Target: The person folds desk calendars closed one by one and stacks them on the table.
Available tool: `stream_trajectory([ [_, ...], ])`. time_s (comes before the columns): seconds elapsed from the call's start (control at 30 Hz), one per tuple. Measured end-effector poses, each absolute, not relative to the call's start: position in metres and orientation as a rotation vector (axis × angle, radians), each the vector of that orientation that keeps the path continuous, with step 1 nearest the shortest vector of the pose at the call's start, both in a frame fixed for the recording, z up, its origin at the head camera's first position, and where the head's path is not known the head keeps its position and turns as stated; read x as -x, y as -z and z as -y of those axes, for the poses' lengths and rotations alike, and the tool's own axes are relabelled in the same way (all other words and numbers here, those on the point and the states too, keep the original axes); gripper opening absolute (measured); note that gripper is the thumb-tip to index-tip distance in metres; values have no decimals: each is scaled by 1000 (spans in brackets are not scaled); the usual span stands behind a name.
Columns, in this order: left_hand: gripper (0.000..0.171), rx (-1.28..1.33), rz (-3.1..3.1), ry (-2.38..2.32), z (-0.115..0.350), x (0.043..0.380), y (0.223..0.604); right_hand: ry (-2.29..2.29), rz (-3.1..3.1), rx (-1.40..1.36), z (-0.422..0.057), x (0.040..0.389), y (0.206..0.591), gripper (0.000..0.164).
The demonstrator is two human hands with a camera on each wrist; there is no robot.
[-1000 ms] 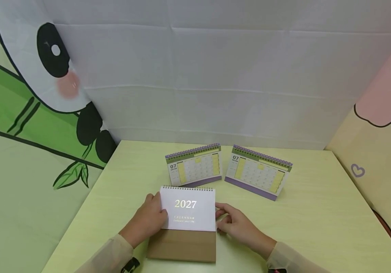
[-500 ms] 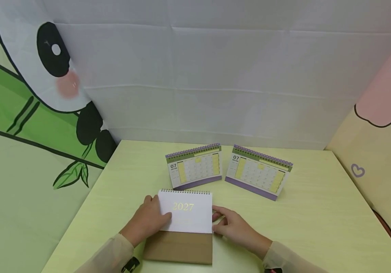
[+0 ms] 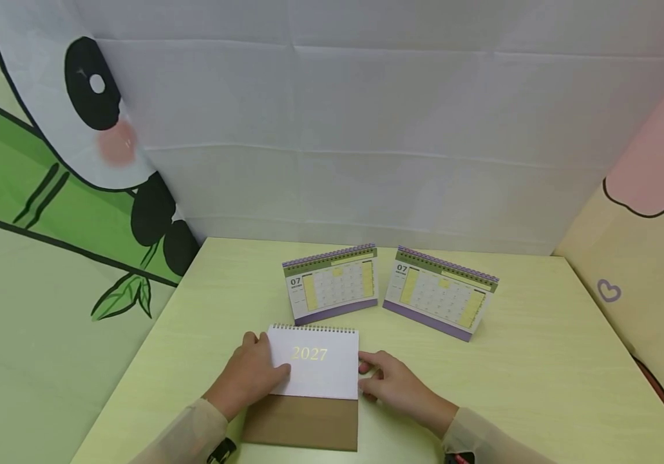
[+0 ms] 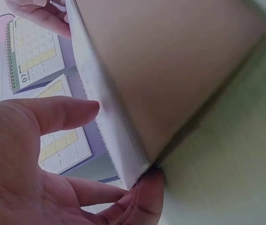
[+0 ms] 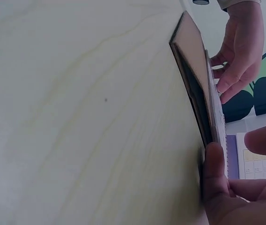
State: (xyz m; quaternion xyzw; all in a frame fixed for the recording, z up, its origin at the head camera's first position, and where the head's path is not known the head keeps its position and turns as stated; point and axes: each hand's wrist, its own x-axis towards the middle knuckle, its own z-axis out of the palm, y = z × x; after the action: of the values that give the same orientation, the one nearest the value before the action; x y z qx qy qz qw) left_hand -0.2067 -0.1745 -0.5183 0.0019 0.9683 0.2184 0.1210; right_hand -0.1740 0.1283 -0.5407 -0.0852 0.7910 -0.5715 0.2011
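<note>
A white desk calendar [image 3: 322,370] marked 2027 in gold, with a wire-bound top and a brown base [image 3: 303,422], rests near the front of the table. My left hand [image 3: 250,374] holds its left side, thumb over the white cover. In the left wrist view, the fingertips [image 4: 148,194] sit at the calendar's corner. At the right edge, my right hand [image 3: 398,386] grips with curled fingers and thumb. The right wrist view shows one digit [image 5: 214,164] against that edge and another apart from it. The fold of the base [image 5: 189,51] stands slightly apart there.
Behind the white calendar stand two purple-and-green desk calendars, a left one [image 3: 334,287] and a right one [image 3: 442,293], both showing 07. They stand on a pale yellow table [image 3: 546,386]. A white cloth backdrop [image 3: 395,129] hangs at the back, with printed cartoon panels at the sides.
The white calendar has shifted slightly left and toward me, with its top edge lower in view. My right hand has moved left with it. My left thumb reaches farther over the cover.
</note>
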Motion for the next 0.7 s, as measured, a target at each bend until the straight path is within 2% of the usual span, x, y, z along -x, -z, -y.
stream_trajectory([
  [0.7, 94, -7, -2830, -615, 176, 208, 524, 1592, -2222, 226, -128, 175, 547, 70],
])
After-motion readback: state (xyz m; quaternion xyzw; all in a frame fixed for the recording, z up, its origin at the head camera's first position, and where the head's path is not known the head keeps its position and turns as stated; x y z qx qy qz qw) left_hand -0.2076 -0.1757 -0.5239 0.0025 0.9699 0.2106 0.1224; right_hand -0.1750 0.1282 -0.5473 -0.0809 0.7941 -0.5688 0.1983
